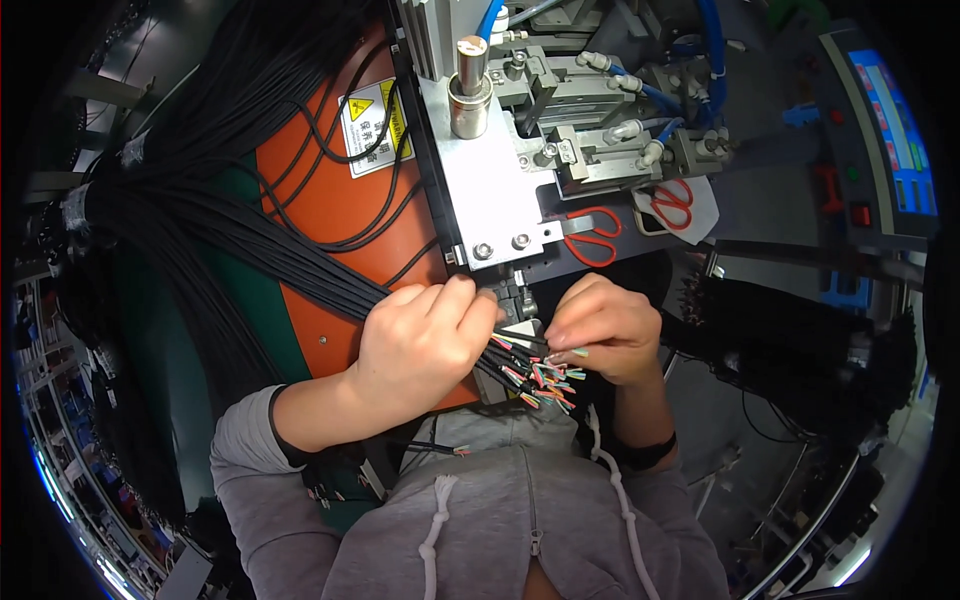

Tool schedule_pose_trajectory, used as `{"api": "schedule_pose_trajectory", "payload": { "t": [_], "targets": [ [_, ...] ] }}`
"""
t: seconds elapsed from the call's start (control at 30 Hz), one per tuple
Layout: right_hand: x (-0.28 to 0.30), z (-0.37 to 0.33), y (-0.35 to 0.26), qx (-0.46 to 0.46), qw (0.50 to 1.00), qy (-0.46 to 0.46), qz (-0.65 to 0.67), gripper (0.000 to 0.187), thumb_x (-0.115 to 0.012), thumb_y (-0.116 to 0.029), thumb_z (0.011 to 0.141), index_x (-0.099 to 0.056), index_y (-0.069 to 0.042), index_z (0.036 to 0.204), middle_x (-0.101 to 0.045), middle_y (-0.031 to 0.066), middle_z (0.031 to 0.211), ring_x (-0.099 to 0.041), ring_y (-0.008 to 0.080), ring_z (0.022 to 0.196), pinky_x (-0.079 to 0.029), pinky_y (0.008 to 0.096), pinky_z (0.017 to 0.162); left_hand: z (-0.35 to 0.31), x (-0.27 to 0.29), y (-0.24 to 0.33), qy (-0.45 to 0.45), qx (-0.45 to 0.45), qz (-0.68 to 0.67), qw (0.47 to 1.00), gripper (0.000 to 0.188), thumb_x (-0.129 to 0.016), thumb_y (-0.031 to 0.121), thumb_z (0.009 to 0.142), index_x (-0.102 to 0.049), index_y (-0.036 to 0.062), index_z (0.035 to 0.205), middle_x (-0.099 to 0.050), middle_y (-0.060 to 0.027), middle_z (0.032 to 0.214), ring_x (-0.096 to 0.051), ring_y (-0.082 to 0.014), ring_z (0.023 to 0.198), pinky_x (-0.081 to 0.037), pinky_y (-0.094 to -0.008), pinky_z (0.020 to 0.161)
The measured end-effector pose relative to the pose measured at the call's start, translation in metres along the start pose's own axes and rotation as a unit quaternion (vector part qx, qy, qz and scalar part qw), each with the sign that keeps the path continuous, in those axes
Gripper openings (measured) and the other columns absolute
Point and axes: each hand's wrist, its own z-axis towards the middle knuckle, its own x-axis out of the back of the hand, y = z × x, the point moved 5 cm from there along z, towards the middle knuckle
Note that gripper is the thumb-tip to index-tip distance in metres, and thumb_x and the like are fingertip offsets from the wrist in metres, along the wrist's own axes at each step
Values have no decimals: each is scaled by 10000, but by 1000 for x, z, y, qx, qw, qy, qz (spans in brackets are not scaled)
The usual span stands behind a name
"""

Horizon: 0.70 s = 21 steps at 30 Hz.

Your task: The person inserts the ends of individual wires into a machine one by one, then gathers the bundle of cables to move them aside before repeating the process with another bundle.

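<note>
My left hand [430,335] is closed around a bundle of black cables [330,288] that runs in from the upper left. Past its fingers the cable ends fan out, with thin coloured wires [545,382] in red, green, yellow and white showing from the black jackets. My right hand [605,330] pinches one cable near its end, and green-tipped wires stick out below the fingertips. Both hands are just below the metal block of a bench machine [485,190]. The fingertips of my left hand are partly hidden.
An orange plate [345,215] with a warning label [375,130] lies under the cables. Red-handled scissors [593,240] rest beside the machine, and a second red-handled pair [672,205] lies farther right. A screen panel [895,130] stands at the right, above another black cable bundle [800,340].
</note>
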Motion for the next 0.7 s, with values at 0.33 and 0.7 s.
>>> {"api": "schedule_pose_trajectory", "payload": {
  "t": [0.33,0.7],
  "targets": [
    [-22,13,-6,-100,978,180,-19,198,-768,50,707,-655,19,867,-653,113,850,-609,203,775,-479,299,696,2,15,2,128,-70,-108,983,242,-754,120,720,-697,-20,909,-642,-92,794,-630,-183,643,-454,-266,512],
    [-20,9,3,-189,936,282,88,125,-742,17,752,-634,3,812,-613,87,800,-566,182,721,-457,295,661,2,11,0,116,-55,-115,985,241,-736,98,689,-671,-21,887,-592,-59,717,-587,-174,584,-415,-283,481]
  ]
}}
